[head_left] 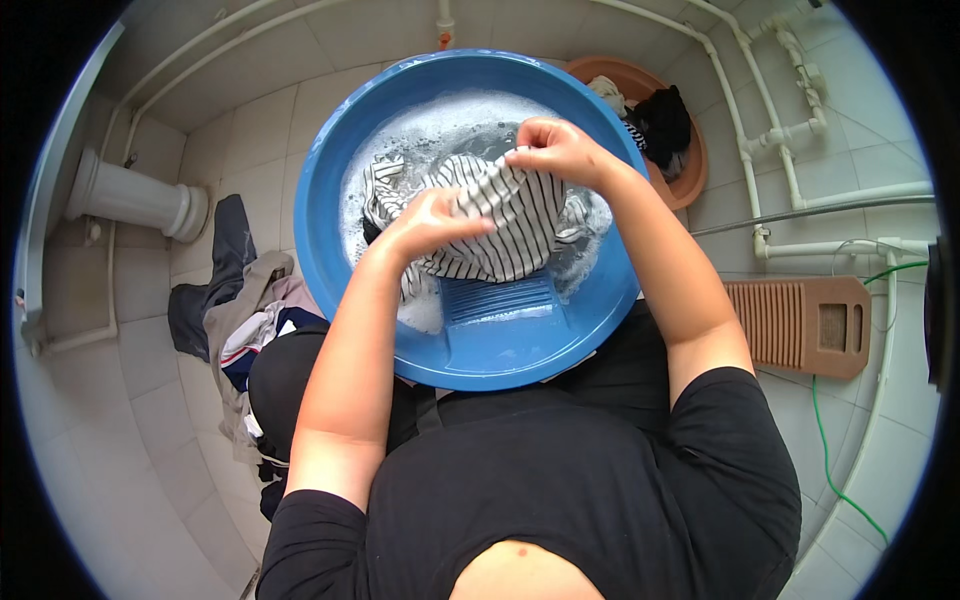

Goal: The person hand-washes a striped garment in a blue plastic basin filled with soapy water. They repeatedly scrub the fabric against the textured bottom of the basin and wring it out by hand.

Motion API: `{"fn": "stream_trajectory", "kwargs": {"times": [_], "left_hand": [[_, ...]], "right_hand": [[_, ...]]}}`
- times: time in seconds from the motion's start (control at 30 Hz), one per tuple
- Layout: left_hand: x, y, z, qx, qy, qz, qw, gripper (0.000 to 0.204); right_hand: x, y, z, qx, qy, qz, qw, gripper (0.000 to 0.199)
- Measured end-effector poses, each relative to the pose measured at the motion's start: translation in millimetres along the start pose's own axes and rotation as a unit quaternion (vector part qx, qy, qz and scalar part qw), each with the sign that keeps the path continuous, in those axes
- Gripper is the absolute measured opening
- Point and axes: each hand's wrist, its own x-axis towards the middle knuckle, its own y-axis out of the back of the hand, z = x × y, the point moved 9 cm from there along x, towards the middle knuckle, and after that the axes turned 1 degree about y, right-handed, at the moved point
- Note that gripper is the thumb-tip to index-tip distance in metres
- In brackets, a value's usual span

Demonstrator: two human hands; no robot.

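Observation:
A white garment with thin black stripes (515, 235) is held up over the soapy water in a blue washtub (470, 375). My right hand (565, 150) pinches its upper edge between thumb and fingers. Lower and to the left, my left hand (440, 225) grips a fold of the same cloth, the fabric passing between thumb and fingers. More of the wet striped cloth bunches up at the left in the suds (480, 105). Beneath the garment, the tub's built-in ridged washboard (500, 300) is partly covered.
An orange-brown basin (690, 185) with dark and white clothes (662, 120) stands behind the tub, at the right. A brown washboard (800, 325) lies at my right, near a green cord (828, 450). Clothes (235, 300) are heaped on the tiled floor at left. White pipes (760, 130) line the walls.

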Motion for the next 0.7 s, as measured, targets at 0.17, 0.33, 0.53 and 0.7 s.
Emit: {"fn": "stream_trajectory", "kwargs": {"times": [0.17,0.33,0.53,0.7], "left_hand": [[6,23,-22,-0.623,-0.049,0.068,0.777,0.027],[7,14,-96,-0.643,0.142,0.263,0.705,0.035],[22,7,-88,-0.655,0.047,0.236,0.716,0.032],[15,-14,-68,-0.698,0.072,0.087,0.707,0.042]], "right_hand": [[11,5,90,-0.141,-0.031,0.088,0.986,0.048],[-5,-37,172,0.030,-0.258,0.056,0.964,0.086],[4,-25,89,-0.074,0.040,0.266,0.960,0.032],[-21,-105,-61,0.039,0.214,0.169,0.961,0.015]]}}
